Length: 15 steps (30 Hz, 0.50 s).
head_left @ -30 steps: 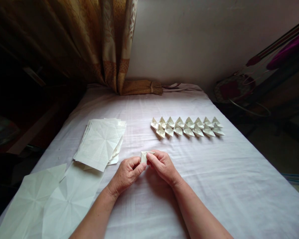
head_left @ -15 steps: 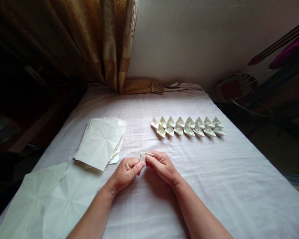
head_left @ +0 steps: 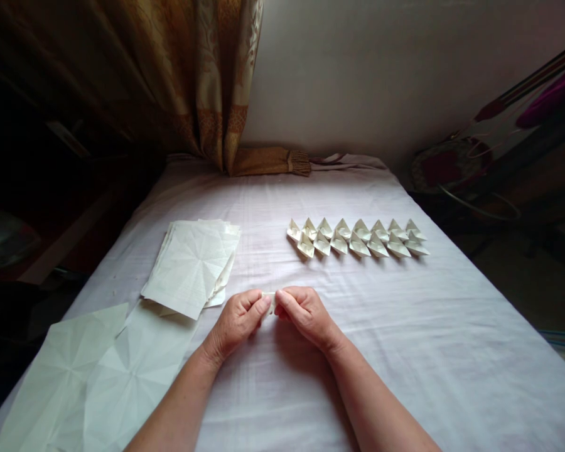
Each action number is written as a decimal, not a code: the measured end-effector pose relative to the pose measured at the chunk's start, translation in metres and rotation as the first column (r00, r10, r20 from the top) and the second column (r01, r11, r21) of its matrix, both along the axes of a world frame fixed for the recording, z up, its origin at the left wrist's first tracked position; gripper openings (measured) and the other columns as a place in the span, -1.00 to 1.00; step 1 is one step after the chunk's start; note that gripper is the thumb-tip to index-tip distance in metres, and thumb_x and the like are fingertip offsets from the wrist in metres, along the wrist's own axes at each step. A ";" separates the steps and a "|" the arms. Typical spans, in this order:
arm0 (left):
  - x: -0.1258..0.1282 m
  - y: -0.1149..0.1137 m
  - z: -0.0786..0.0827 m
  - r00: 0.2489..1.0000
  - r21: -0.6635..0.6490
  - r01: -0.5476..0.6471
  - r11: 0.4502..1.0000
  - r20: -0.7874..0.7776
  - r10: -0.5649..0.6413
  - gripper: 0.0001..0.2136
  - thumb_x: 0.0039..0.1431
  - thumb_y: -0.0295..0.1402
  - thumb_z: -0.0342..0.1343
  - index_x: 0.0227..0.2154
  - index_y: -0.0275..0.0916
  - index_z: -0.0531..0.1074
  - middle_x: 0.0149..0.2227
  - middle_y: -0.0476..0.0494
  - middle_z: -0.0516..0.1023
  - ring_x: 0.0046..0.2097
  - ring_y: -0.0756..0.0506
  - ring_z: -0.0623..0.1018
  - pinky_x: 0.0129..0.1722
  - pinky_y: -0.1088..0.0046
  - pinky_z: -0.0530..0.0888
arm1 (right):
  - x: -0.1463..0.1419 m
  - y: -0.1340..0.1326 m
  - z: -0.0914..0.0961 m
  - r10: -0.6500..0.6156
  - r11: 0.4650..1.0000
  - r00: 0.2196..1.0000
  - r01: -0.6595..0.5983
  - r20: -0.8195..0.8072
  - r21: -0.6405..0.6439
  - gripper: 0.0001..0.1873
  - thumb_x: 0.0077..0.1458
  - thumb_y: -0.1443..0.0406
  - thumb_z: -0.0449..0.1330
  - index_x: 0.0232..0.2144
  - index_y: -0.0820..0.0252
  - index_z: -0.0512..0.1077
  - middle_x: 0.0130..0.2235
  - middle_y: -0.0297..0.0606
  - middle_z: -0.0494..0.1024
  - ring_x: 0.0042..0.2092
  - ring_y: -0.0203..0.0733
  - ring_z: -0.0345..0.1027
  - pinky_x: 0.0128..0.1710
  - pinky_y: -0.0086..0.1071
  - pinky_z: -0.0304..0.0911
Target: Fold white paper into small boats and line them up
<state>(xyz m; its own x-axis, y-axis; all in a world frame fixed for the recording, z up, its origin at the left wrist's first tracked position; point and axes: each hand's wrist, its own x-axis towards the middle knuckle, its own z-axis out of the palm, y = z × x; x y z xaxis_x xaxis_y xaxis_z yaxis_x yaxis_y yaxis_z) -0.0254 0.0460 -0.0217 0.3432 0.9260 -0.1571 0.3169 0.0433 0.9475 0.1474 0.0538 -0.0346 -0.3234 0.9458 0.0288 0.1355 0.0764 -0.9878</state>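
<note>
Cloth (head_left: 395,351): pale, lightly creased, spread under all the paper; whether a bed or a tabletop lies beneath cannot be told.
Curtain (head_left: 211,81): gold-brown, patterned, hanging at the far left, its foot down on the cloth.
Loose papers (head_left: 134,376): two, white, overlapping at near left, creases radiating from the middle.
Stack (head_left: 193,263): creased papers, edges uneven, just beyond the loose ones and lapping over one of them.
Shapes (head_left: 360,246): folded paper, pointed and hollow, in two close rows at far right, eight behind and seven in front.
Hands, two: left hand (head_left: 243,312) and right hand (head_left: 306,312), near the centre, thumbs uppermost, fingers curled under; both pinch one item, each at its own end.
Piece (head_left: 270,303): small folded paper, between the thumbs, above the cloth; mostly covered, its fold pattern not legible.
Step in hand, as judged: working or pressing a fold in the piece.
Next move, as judged: calls for one hand to steady the piece while the other's thumb works the fold, lightly, lest the paper crumple or tear.
</note>
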 end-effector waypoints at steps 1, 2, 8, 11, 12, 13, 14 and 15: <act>0.000 0.000 -0.002 1.000 -0.012 -0.007 1.000 0.005 0.007 -0.58 0.22 0.00 -0.05 -0.58 -0.23 0.28 -0.66 0.08 0.23 -0.58 0.05 0.24 -0.56 0.54 0.21 | 0.000 0.000 -0.001 0.001 1.000 1.000 -0.001 0.009 0.007 -0.46 0.23 0.03 0.00 -0.67 0.20 0.37 -0.64 -0.38 0.32 -0.57 -0.36 0.15 -0.51 -0.47 0.09; -0.001 0.001 -0.004 1.000 -0.021 -0.007 1.000 0.016 0.007 -0.58 0.23 0.00 -0.05 -0.58 -0.23 0.26 -0.66 0.09 0.22 -0.58 0.05 0.23 -0.56 0.54 0.21 | 0.000 0.000 -0.001 -0.001 1.000 1.000 0.001 0.016 0.015 -0.49 0.22 0.05 0.01 -0.66 0.20 0.36 -0.64 -0.39 0.31 -0.56 -0.36 0.14 -0.51 -0.48 0.09; 0.000 0.001 -0.006 1.000 0.032 0.011 0.999 0.023 -0.012 -0.57 0.25 -0.05 -0.07 -0.64 -0.22 0.19 -0.66 0.08 0.21 -0.57 0.05 0.22 -0.53 0.53 0.21 | -0.002 0.001 0.000 -0.026 0.996 0.999 0.023 0.029 0.083 -0.58 0.18 0.09 0.07 -0.63 0.18 0.30 -0.60 -0.42 0.27 -0.53 -0.36 0.11 -0.48 -0.47 0.07; 0.003 0.000 -0.002 1.000 0.046 -0.014 0.999 -0.012 0.015 -0.58 0.26 -0.07 -0.10 -0.62 -0.23 0.27 -0.67 0.07 0.21 -0.57 0.04 0.23 -0.53 0.51 0.21 | -0.002 0.001 0.001 -0.004 0.999 1.000 0.004 0.007 0.053 -0.56 0.19 0.06 0.07 -0.62 0.18 0.33 -0.61 -0.41 0.30 -0.54 -0.36 0.13 -0.48 -0.47 0.09; 0.003 0.000 -0.001 0.999 0.050 -0.023 0.998 -0.020 0.025 -0.57 0.26 -0.08 -0.12 -0.62 -0.24 0.29 -0.68 0.07 0.22 -0.57 0.03 0.24 -0.53 0.51 0.21 | -0.002 0.000 0.001 0.001 0.999 1.000 -0.001 0.004 0.037 -0.55 0.19 0.05 0.07 -0.62 0.18 0.33 -0.62 -0.41 0.31 -0.55 -0.37 0.13 -0.48 -0.47 0.09; 0.004 0.000 0.000 0.999 0.055 -0.034 0.998 -0.026 0.036 -0.57 0.26 -0.08 -0.13 -0.62 -0.24 0.30 -0.69 0.06 0.22 -0.57 0.03 0.24 -0.52 0.50 0.22 | -0.002 0.000 0.001 0.008 1.000 1.000 -0.008 0.004 0.024 -0.54 0.20 0.04 0.07 -0.62 0.18 0.34 -0.62 -0.41 0.32 -0.55 -0.37 0.13 -0.48 -0.48 0.09; 0.004 0.000 0.001 0.999 0.059 -0.045 0.997 -0.028 0.047 -0.57 0.26 -0.09 -0.13 -0.63 -0.24 0.31 -0.69 0.06 0.23 -0.57 0.02 0.25 -0.53 0.49 0.22 | -0.001 0.000 0.001 0.014 1.000 1.000 -0.014 0.005 0.013 -0.54 0.20 0.04 0.07 -0.62 0.18 0.34 -0.62 -0.41 0.32 -0.55 -0.37 0.14 -0.49 -0.48 0.09; 0.004 0.000 0.001 0.998 0.059 -0.059 0.996 -0.026 0.061 -0.56 0.26 -0.10 -0.14 -0.63 -0.23 0.31 -0.70 0.06 0.23 -0.58 0.02 0.26 -0.53 0.49 0.22 | -0.001 0.000 0.002 0.020 1.000 1.000 -0.020 0.004 0.004 -0.53 0.20 0.04 0.06 -0.62 0.18 0.34 -0.62 -0.41 0.33 -0.55 -0.37 0.14 -0.49 -0.48 0.09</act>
